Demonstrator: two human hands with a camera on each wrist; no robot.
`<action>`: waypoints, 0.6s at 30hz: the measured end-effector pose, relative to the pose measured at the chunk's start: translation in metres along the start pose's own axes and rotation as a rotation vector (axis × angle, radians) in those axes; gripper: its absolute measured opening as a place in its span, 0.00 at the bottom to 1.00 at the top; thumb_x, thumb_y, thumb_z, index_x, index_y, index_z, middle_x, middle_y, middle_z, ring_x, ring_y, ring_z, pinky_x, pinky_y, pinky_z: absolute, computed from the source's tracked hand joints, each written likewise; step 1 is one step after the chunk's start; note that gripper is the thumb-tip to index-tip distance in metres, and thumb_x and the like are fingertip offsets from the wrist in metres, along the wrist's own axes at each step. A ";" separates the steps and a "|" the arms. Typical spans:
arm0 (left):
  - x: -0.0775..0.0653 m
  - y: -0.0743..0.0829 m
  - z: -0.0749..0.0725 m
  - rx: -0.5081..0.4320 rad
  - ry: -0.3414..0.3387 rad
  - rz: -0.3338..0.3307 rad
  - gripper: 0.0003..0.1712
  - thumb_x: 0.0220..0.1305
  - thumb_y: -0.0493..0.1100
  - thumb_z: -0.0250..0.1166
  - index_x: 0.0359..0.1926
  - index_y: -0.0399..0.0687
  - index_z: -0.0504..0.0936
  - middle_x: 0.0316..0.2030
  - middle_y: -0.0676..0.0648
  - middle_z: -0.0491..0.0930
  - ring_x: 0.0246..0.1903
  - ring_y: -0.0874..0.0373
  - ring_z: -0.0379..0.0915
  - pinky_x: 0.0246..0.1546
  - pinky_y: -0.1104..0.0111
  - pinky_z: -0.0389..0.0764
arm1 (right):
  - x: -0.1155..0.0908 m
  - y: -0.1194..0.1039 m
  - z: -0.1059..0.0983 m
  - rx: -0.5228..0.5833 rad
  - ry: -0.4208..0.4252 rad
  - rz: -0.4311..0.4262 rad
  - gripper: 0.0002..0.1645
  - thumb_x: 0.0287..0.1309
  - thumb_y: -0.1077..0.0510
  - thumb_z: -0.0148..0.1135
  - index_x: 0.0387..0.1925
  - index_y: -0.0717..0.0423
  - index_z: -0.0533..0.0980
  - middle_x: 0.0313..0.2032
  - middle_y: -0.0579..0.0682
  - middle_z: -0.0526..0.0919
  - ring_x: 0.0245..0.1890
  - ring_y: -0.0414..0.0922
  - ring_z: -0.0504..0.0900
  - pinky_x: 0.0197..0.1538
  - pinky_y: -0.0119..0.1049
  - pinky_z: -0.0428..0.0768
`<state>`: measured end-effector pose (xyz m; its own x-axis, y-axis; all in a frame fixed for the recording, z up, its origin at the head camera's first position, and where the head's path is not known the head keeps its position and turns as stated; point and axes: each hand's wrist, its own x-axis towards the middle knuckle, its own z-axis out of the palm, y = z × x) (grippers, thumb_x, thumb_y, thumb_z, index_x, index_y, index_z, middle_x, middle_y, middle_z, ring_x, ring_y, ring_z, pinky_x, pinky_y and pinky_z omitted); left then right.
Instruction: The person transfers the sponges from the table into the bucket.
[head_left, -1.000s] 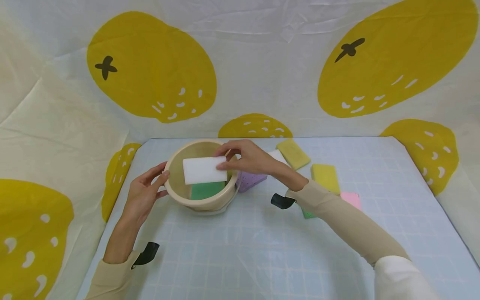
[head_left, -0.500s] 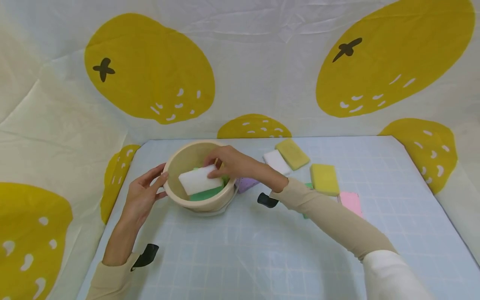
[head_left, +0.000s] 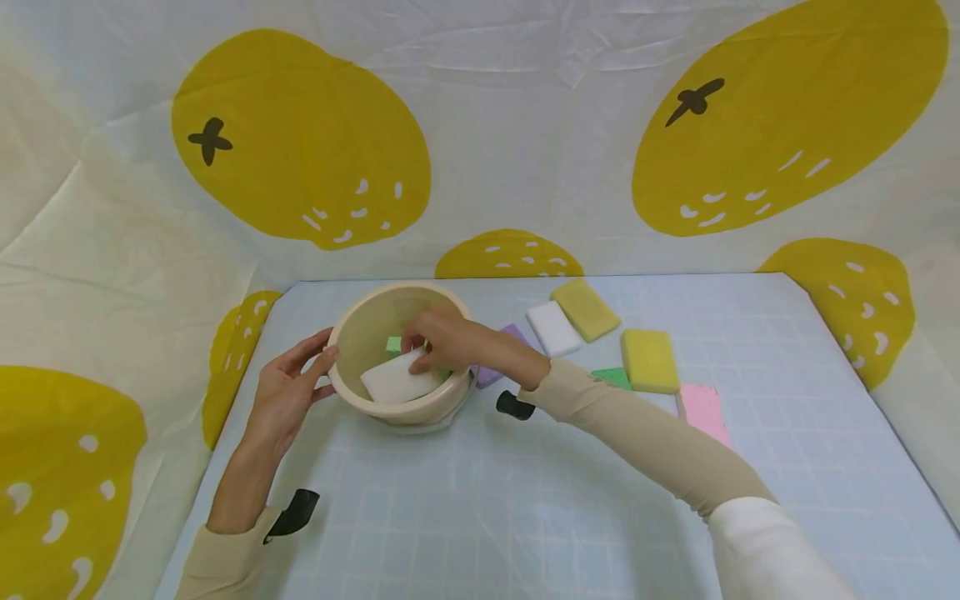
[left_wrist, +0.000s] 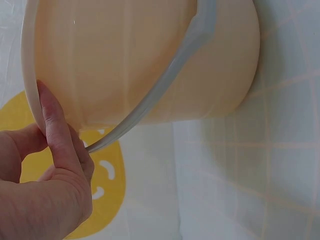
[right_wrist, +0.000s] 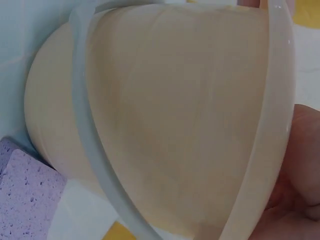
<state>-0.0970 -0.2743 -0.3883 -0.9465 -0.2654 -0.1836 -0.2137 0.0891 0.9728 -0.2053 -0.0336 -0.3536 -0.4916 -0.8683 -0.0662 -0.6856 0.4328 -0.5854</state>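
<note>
**One bucket point(head_left: 362, 337), one white sponge point(head_left: 397, 379) pinched inside**

Backed by a white fruit-print sheet point(head_left: 525, 150); laid out below on a pale blue, gridded surface point(head_left: 420, 508). Set toward the left of that surface: the cream bucket, with its pale handle point(left_wrist: 160, 90) lowered round the near side.

Gripped at the left rim between thumb and fingers of the left hand point(head_left: 292, 379). Entered over the right rim by the right hand point(head_left: 442, 337), with thumb and fingers narrowed onto the white sponge.

Scattered right of the bucket: a purple sponge point(right_wrist: 32, 195) just beside the base, then a second white sponge point(head_left: 553, 327), an olive-yellow sponge point(head_left: 585, 308), a yellow sponge point(head_left: 649, 360), a green sponge point(head_left: 612, 377) partly behind the sleeve, and a pink sponge point(head_left: 703, 412).

As for the white sponge: lies within the bucket, long axis running side to side, rising slightly toward the right hand. Pinched near the far right corner, with the free end aimed leftward. Clearly nearer to the right hand; parted from the left by the bucket wall. Cannot tell whether resting on anything. Showing just beyond: a light green piece point(head_left: 393, 343).
</note>
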 end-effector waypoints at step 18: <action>-0.001 0.000 0.001 0.025 0.006 0.009 0.34 0.70 0.51 0.68 0.72 0.45 0.73 0.59 0.52 0.75 0.43 0.61 0.76 0.41 0.71 0.87 | 0.003 -0.012 0.010 -0.172 -0.119 0.168 0.12 0.68 0.61 0.66 0.50 0.62 0.80 0.50 0.55 0.82 0.50 0.48 0.75 0.58 0.38 0.75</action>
<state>-0.0962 -0.2728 -0.3879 -0.9470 -0.2698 -0.1743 -0.2115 0.1152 0.9706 -0.1931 -0.0440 -0.3547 -0.5463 -0.7990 -0.2512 -0.6859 0.5989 -0.4134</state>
